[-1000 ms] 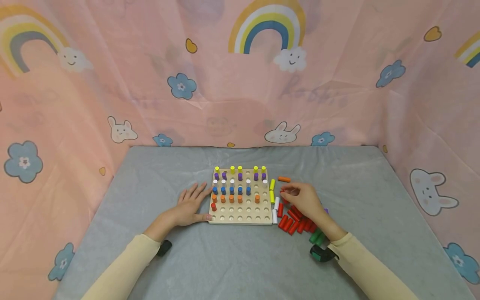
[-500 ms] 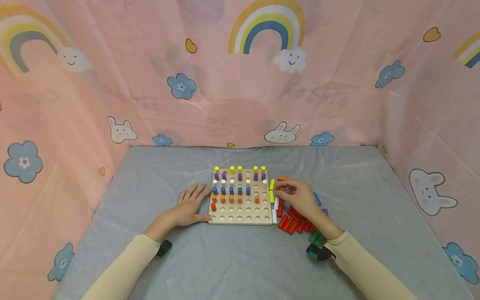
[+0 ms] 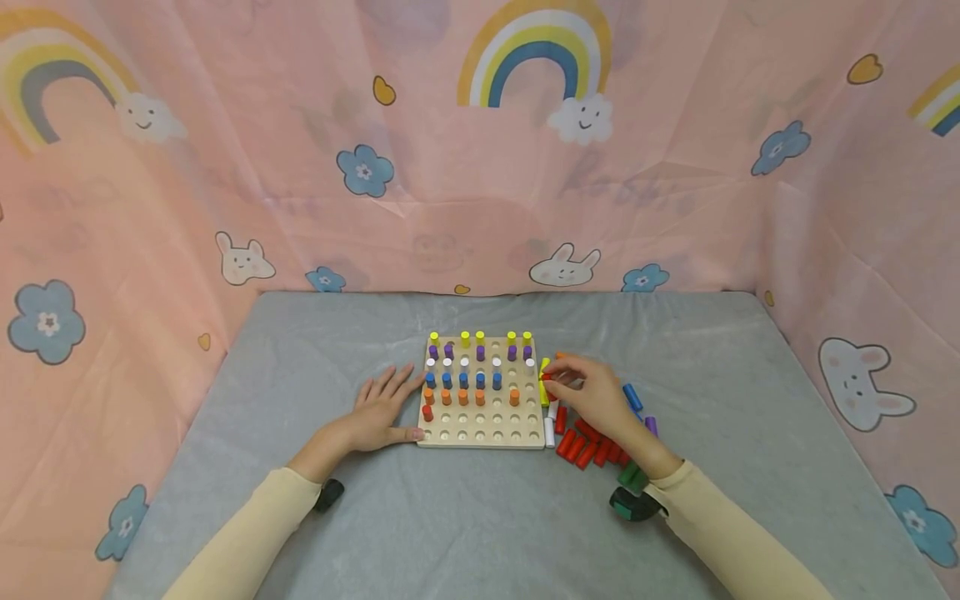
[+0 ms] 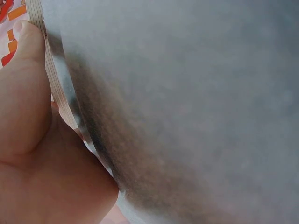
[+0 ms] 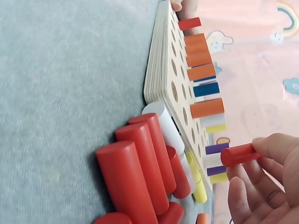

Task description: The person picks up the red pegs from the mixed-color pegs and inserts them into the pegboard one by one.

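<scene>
A wooden pegboard (image 3: pixel 480 442) lies on the table with rows of yellow, purple, white, blue and orange pegs. One red peg (image 3: pixel 427 413) stands in the row nearer the front, at the left. My left hand (image 3: pixel 378 417) lies with fingers spread along the board's left side, its thumb touching the front left corner. Just past the right edge, my right hand (image 3: pixel 596 393) pinches a red peg (image 5: pixel 240 154) between thumb and fingers, above loose pegs. The left wrist view shows the thumb (image 4: pixel 30 51) against the board's edge.
Loose red pegs (image 3: pixel 576 450) lie in a pile right of the board. Two white pegs (image 3: pixel 549 432) and yellow pegs (image 3: pixel 544 393) lie along its right edge. Green pegs (image 3: pixel 633 477), blue pegs (image 3: pixel 633 397) and a purple peg (image 3: pixel 651 426) lie near the right forearm.
My right hand has moved left toward the board with the red peg, uncovering blue pegs behind it. The left hand has stayed in place.
</scene>
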The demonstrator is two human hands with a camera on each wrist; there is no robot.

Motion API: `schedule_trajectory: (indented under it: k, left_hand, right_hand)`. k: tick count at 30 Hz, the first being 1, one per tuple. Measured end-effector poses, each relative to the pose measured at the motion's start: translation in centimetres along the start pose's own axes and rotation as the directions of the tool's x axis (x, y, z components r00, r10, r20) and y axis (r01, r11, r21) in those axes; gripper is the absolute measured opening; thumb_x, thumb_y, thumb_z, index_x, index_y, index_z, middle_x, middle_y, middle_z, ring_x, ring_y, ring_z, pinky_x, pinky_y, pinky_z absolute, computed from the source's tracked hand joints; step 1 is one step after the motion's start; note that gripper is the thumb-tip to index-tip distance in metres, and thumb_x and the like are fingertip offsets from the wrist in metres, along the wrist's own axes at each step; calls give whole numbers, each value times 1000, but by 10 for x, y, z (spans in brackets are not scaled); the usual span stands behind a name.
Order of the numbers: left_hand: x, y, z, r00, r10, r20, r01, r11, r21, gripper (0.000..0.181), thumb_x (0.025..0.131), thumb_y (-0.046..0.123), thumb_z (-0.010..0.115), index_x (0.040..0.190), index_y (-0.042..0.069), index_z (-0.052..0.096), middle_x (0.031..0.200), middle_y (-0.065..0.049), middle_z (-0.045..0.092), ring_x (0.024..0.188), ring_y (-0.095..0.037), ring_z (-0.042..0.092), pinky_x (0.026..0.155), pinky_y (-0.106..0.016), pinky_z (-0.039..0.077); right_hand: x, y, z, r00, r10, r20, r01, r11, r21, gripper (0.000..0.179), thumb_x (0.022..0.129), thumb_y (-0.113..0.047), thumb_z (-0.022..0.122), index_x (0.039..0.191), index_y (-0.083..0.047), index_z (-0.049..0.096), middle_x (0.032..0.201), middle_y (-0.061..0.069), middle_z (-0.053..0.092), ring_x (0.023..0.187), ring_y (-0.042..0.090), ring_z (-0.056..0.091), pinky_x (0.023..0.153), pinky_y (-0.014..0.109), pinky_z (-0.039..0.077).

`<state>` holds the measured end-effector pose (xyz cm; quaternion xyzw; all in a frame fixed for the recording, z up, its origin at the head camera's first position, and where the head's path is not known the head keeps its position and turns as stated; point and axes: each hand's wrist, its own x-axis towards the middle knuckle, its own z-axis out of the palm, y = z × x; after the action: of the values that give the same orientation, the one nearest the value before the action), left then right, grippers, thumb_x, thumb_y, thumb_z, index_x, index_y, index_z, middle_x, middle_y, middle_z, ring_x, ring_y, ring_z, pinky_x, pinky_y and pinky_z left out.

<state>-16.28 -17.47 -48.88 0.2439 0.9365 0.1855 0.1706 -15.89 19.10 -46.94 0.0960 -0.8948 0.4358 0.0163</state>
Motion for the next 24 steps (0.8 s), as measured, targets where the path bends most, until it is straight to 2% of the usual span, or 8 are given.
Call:
schedule_trajectory:
  k: [7,16,24]
  left_hand:
    - [1,-1,1,1000,-2,2,2,1000,1,96,89,55,65,161,18,14,169,-14,3,154,-43,-1,118,-69,3]
    - [1,-2,1,1000,0,4,0,1000,11,96,89,56,64,161,18,14,169,-14,3,154,-43,-1,118,-68,4]
    - [1,-2,1,1000,2,2,-2,1000,11,96,89,55,65,161,18,14,169,-13,4,154,-43,-1,118,-68,4]
  right_hand:
    - [1,-6,4,999,-36,-10,37,999,30,19,89,-13,74,108,-9,73,98,8,74,86,19,68,69,23,53]
    - [3,-18,10,999,-44,11,44,998,41,26,92,-19,72,117,-12,72,104,6,72,92,18,65,73,22,54]
    - [4,-24,15,997,-76,24,74,994,76,24,92,-18,71,114,-9,73,103,4,73,90,17,64,73,25,54]
